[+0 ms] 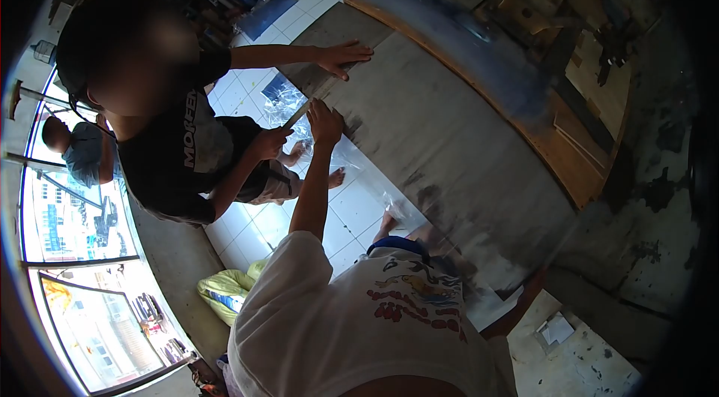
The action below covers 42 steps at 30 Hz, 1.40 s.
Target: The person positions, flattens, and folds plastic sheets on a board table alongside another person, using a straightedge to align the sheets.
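Grey sheet (457, 120): lies broad across the work surface, its long near edge running between left hand and right hand.
Left hand (326, 124): rests palm down by the near edge, toward the left corner, fingers partly bent and close to the end of a thin strip (298, 114); cannot tell whether pinching it.
Right hand (535, 282): reaches to the right end of the sheet, near the right corner; too dark to tell finger spread or grip.
Co-worker's hands: one (344, 58) spread flat near the left end, the other (269, 144) closed around the strip.
Handling: best steadied with light, even pressure at both ends, fingertips well back from the strip and wrists low, to avoid skewing or creasing.
Far edge: bordered by a curved wooden board (573, 165), with blurred blue film (464, 30) alongside; likely to snag if dragged that way.
Room: widest over the middle of the sheet, between both hands; tighter at the left corner, beside the co-worker's hands. Below the near edge, tiled floor (348, 213) and bare feet, so best kept from swinging low.
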Motion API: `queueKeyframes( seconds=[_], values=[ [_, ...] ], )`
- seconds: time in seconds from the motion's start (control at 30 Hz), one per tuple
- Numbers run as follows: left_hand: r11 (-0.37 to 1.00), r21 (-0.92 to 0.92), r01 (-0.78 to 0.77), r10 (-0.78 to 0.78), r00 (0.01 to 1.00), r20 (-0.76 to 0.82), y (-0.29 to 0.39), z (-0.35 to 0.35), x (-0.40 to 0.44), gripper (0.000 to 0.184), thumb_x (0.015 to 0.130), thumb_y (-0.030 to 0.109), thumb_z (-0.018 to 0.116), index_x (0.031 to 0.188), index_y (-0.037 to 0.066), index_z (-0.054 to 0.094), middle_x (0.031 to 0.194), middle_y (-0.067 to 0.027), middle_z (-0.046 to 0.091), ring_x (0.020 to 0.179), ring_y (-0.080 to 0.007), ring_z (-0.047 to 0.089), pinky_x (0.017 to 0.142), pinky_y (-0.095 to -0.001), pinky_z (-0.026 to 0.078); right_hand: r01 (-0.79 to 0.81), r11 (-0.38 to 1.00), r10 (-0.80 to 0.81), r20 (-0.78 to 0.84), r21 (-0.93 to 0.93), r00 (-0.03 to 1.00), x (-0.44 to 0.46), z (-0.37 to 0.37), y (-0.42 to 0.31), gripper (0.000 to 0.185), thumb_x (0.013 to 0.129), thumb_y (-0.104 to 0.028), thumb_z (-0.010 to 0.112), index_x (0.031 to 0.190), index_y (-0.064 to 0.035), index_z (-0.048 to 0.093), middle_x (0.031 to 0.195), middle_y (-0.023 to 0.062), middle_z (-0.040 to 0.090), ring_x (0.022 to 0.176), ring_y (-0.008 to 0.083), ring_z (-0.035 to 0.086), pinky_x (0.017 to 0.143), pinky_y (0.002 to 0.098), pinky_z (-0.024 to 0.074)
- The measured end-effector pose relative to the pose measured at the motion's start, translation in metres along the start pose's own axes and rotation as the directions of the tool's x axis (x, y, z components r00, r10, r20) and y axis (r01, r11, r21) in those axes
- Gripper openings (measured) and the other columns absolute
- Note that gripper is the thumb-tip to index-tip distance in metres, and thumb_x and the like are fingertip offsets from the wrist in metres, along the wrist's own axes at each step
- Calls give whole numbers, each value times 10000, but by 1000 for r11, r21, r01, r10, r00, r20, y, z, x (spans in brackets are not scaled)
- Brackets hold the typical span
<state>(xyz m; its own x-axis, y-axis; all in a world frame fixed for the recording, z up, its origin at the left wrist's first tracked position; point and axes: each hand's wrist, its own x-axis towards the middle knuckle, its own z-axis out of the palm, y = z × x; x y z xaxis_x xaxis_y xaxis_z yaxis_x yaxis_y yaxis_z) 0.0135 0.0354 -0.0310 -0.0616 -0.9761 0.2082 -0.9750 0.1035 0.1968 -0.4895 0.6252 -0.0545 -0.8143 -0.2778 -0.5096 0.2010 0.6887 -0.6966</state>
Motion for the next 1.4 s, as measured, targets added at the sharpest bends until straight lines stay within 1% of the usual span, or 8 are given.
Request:
queueKeyframes(
  seconds=[0.37,0.5,0.6,0.93,1.03,1.33,1.37,1.4],
  values=[
    [872,-337,356,-387,921,-29,-12,7,-48,797,833,421,620,1352,-86,289,1445,-288,203,1328,-398,246,1046,-533,256,-13,999,11,40,34,999,-5,-8,5,555,912,-522,471,1211,-61,544,1020,62,585,898,177,534,747,345,435],
    [-184,-776,603,-463,644,609,-34,1,-40,862,767,404,717,1367,-55,301,1351,-233,406,1138,-372,513,917,-457,452,-38,998,35,62,50,997,-11,-14,9,550,911,-521,472,1209,-64,544,1015,59,585,892,177,534,743,347,435],
    [-525,-768,368,-143,851,506,-80,37,-30,493,907,242,554,1349,83,403,1316,-152,478,1102,-328,554,909,-449,489,-70,996,63,98,60,993,-20,-21,14,547,911,-520,472,1208,-67,544,1012,57,585,888,177,534,739,348,436],
    [-357,-763,538,-194,757,624,-79,35,4,424,862,128,646,1254,40,510,1111,-72,576,947,-176,594,802,-272,507,-91,989,63,223,114,973,-38,-34,26,535,911,-518,473,1205,-77,543,999,50,585,874,177,534,729,352,437],
    [835,-450,-316,290,949,-127,-99,40,-10,397,903,149,569,1271,24,493,1160,-125,604,1021,-211,609,815,-303,501,-10,985,-15,138,174,990,-52,-20,0,426,908,-509,483,1039,-108,544,864,13,526,762,140,499,642,315,419],
    [744,-413,-525,526,842,-124,-148,88,33,416,939,10,417,1350,-30,367,1187,-152,537,1026,-179,542,889,-233,433,10,971,18,-114,240,993,-53,5,6,497,942,-419,472,1187,1,574,1084,65,620,989,157,553,883,282,409],
    [643,-7,-766,714,602,-357,-133,61,24,393,939,1,431,1330,-23,399,1137,-125,557,989,-144,546,857,-194,439,5,971,24,-119,238,993,-52,5,9,514,939,-432,474,1183,9,574,1101,76,620,1007,163,552,891,288,404],
    [558,-775,-297,330,936,-122,-142,68,31,349,936,5,452,1285,-23,445,1081,-107,572,951,-140,557,829,-183,448,-1,972,31,-123,235,992,-51,6,10,531,936,-444,476,1180,17,573,1119,87,620,1024,170,551,899,295,400]
  ],
)
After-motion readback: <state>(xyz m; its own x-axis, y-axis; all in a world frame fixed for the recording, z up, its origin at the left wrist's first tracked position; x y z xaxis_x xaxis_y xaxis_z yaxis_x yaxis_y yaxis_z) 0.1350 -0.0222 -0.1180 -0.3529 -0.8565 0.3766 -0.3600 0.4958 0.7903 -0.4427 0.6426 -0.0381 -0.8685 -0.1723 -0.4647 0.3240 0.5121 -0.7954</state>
